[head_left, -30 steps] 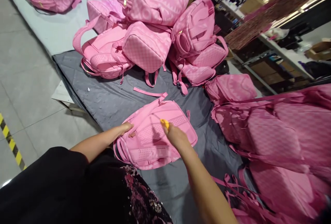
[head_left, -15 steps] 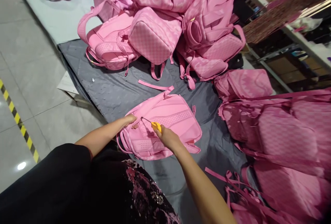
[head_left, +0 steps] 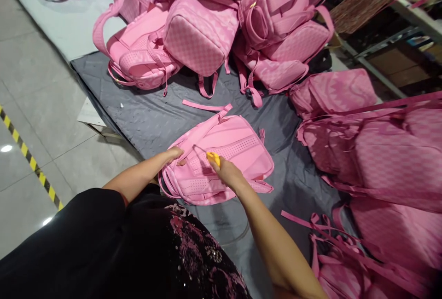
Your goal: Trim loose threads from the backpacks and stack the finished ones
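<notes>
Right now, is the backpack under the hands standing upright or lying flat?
Lying flat. The backpack rests on the dark cloth, its perforated back panel facing up.

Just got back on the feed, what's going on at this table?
A person's left hand holds a pink backpack lying on a dark cloth. The right hand holds a yellow-handled tool over it; whether its thin tip touches the fabric, I can't tell. More pink backpacks are heaped beyond and to the right.
</notes>
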Tool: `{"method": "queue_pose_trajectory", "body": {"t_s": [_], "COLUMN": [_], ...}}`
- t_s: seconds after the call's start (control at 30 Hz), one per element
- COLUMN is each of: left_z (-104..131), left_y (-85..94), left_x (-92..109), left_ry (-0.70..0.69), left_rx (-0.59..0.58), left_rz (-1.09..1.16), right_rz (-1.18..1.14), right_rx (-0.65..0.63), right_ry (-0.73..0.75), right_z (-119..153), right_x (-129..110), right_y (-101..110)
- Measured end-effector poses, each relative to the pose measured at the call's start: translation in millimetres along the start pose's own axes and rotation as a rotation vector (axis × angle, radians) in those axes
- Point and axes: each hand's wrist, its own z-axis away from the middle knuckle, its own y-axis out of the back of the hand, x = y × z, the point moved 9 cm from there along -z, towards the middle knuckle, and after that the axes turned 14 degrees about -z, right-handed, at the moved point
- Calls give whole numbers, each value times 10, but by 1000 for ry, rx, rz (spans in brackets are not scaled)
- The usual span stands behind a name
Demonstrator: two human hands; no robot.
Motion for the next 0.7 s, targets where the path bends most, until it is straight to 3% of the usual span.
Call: {"method": "queue_pose_trajectory", "body": {"t_s": [0.07,0.2,0.33,0.5,0.7], "left_z": [10,24,13,-20,-67], "left_y": [0,14,9,11,25], "left_x": [-1,12,18,32,27], "left_ry": [11,16,15,-1,10], "left_rx": [-14,-24,-40,-40,-36], "left_rz": [-43,-90,-114,-119,-113], "right_rz": [-11,69,104,101,85], "right_rx": [-67,119,45,60,103], "right_ry": [17,-64,-8,-17,-57], "right_z": [-19,-77,-106,-93,-68], "right_x": [-25,17,-90,-123,-175], "right_y": [-10,204,16,-147,-183]}}
